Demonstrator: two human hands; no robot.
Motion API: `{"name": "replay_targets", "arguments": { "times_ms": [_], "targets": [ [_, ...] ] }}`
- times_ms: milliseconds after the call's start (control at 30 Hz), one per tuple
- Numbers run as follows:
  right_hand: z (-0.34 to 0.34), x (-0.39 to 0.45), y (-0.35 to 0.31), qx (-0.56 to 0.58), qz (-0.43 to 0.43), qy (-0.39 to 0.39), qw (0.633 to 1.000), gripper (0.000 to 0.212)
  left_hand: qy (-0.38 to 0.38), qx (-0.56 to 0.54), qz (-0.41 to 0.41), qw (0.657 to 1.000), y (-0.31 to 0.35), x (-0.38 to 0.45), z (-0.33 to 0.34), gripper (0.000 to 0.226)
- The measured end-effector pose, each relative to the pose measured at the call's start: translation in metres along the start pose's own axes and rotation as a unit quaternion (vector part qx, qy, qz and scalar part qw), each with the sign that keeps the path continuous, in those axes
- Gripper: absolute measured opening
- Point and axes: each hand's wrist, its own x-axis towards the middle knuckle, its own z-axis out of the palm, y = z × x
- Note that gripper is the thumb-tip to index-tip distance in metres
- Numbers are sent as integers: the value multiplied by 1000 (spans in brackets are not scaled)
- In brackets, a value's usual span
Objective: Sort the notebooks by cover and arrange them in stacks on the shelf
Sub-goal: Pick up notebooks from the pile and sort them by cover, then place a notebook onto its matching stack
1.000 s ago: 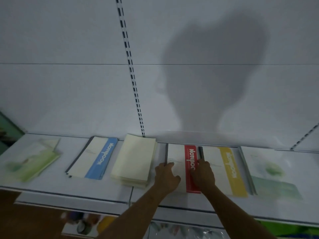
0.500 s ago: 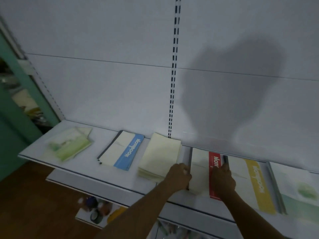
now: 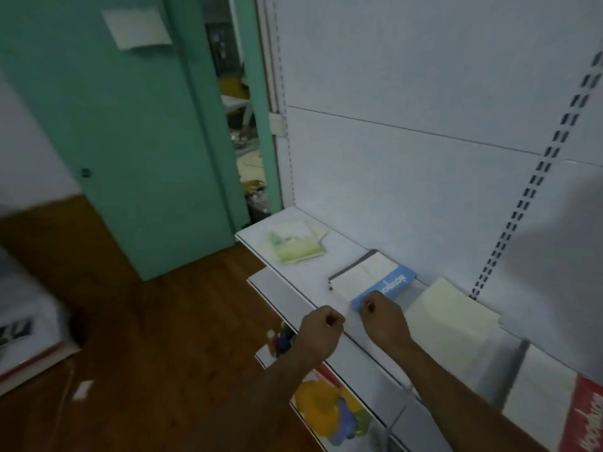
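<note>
Both hands, left hand point(image 3: 321, 331) and right hand point(image 3: 381, 316), seemingly grasp the blue-banded notebook point(image 3: 372, 278).

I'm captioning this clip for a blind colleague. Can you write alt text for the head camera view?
Two hands reach for the blue-striped notebook stack on a white shelf: the right hand touches its near corner, the left hand is curled beside it. A green-cover stack lies farther left, a plain cream stack and a red-striped stack to the right.
</note>
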Motion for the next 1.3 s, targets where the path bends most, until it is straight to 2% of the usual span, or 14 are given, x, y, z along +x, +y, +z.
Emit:
{"name": "replay_targets", "arguments": {
  "times_ms": [200, 333, 400, 633, 867, 1033, 1300],
  "targets": [
    [80, 34, -113, -16, -99, -116, 988, 19, 110, -20, -93, 989, -52, 2, -121, 18],
    [127, 51, -179, -18, -129, -148, 980, 17, 138, -48, -138, 980, -84, 3, -192, 21],
    [151, 62, -206, -29, -146, -153, 977, 15, 156, -52, -146, 976, -106, 13, -223, 11],
    [221, 98, -273, -53, -163, -177, 969, 14, 182, -77, -159, 967, -161, 47, -298, 11],
    [260, 145, -288, -86, -137, -186, 969, 16, 147, -86, -167, 971, -195, 105, -318, 8],
    [266, 206, -286, -91, -127, -164, 974, 20, 129, -58, -180, 973, -191, 172, -318, 12],
    [222, 308, -242, -83, -31, -66, 994, 20, 53, -12, -149, 987, -140, 291, -288, 16]
  ]
}}
